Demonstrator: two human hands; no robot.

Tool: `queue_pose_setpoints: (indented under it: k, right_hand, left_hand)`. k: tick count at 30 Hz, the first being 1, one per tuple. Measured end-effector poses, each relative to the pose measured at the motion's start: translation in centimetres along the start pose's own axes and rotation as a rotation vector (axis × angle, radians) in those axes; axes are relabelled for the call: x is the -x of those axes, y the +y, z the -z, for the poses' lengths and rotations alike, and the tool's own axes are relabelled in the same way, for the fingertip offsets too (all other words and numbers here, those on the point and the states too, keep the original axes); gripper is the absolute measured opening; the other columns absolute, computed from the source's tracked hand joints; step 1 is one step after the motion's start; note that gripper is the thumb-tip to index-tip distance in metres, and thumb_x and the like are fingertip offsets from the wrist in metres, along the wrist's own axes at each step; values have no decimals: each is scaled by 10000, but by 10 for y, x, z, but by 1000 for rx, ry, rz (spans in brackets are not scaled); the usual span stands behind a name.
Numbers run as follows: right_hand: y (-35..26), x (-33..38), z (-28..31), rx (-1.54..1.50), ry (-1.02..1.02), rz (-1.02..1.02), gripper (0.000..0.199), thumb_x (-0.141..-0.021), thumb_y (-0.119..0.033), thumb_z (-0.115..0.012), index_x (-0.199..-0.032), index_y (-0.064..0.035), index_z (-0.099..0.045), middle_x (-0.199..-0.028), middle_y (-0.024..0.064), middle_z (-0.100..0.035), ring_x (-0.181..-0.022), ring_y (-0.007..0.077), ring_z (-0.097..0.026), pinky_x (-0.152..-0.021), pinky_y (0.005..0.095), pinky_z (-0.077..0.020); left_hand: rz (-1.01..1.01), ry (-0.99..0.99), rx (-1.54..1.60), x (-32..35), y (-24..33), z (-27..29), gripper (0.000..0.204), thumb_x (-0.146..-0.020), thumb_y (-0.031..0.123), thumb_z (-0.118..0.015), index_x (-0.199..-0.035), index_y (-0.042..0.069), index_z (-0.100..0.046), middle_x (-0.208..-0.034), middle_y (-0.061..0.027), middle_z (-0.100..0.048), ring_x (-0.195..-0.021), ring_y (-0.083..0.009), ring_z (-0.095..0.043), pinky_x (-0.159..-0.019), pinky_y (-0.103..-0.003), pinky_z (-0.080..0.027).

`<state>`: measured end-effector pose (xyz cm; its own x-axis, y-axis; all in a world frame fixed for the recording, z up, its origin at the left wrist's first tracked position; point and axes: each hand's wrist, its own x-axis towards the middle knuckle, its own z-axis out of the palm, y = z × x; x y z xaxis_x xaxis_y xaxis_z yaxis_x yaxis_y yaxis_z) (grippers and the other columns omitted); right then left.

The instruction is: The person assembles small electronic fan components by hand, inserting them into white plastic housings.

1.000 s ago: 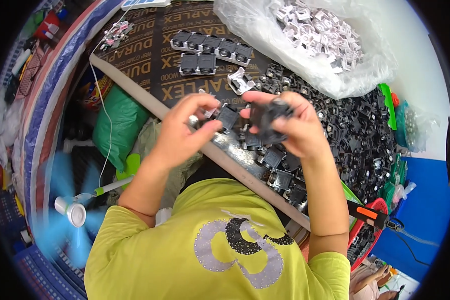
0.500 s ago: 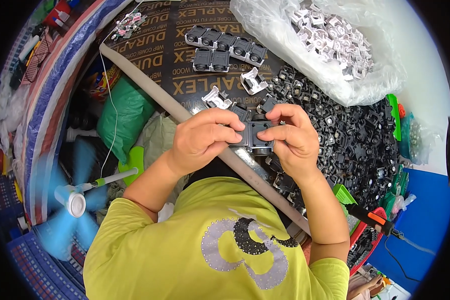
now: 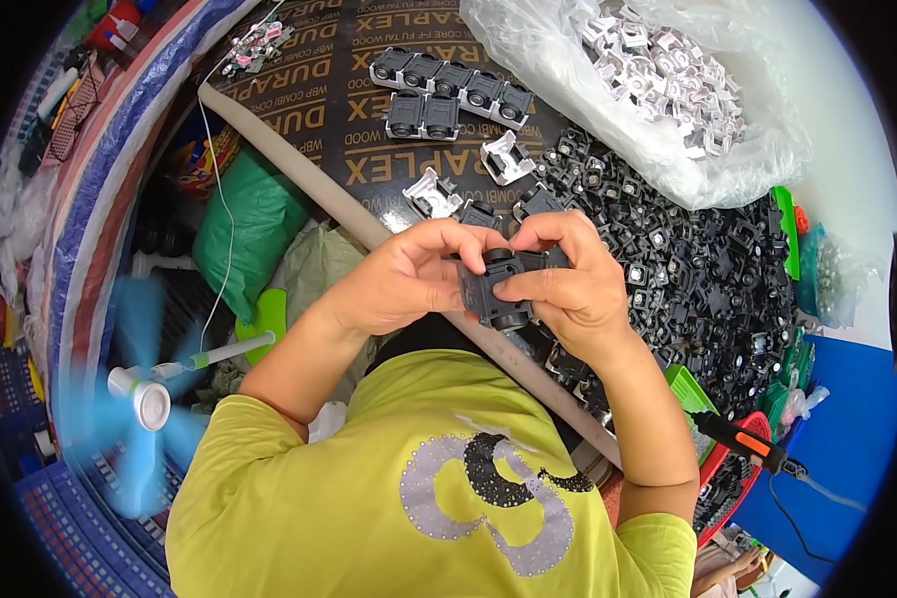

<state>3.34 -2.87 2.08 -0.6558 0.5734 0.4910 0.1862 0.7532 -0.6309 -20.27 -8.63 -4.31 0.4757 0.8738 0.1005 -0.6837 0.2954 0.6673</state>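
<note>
Tabletop (image 3: 334, 130): dark brown with gold lettering, bounded along the person's side by a greyish rail (image 3: 299, 177); a blue wall panel (image 3: 852, 429) stands at the right.
Wheeled base (image 3: 480, 297): matte black and boxy, with a flat, panelled face toward the camera; one round dark wheel shows at its upper edge, another at its lower edge. More black material reaches right behind the fingers; whether it is the same piece I cannot tell.
Where it is: between the two hands, above the rail, in front of the yellow-green shirt (image 3: 369, 478).
Left hand (image 3: 414, 274): nearly closed, thumb and forefinger pinching the base's left end, forefinger beside the upper wheel.
Right hand (image 3: 568, 284): curled round the right part, thumb laid flat across the face, fingers bent over the far side.
Just beyond the hands: two loose white shells (image 3: 506, 157), lying apart from each other.
Farther up: a row of black-and-pale units (image 3: 448, 82), touching end to end, with a joined pair (image 3: 422, 117) just beside it.
Right side: a broad heap of small black parts (image 3: 703, 289); above it, a clear plastic bag (image 3: 772, 164) holds white parts (image 3: 668, 80).
</note>
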Motion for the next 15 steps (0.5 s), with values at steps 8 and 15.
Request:
queue_pose_setpoints:
  k: [8, 15]
  right_hand:
    - [3, 3, -5, -639, -1, -505, 395, -855, 124, -657, -1212, -40, -696, -1242, 117, -655, -1064, 209, -680, -878, 333, -572]
    - [0, 5, -25, -798, -14, -820, 530, -885, 56, -790, -1384, 53, -611, -1230, 112, -702, -1086, 150, -668, -952, 305, -582]
  left_hand:
    - [-94, 148, -249, 8, -3, 2, 220, -949, -50, -732, -1136, 42, -662, -1403, -91, -510, -1174, -154, -615, -980, -327, -552]
    - [-262, 313, -856, 1, -7, -13, 308, -964, 2, -719, -1250, 72, -629, -1287, -38, -483, -957, -55, -548, -805, -233, -492]
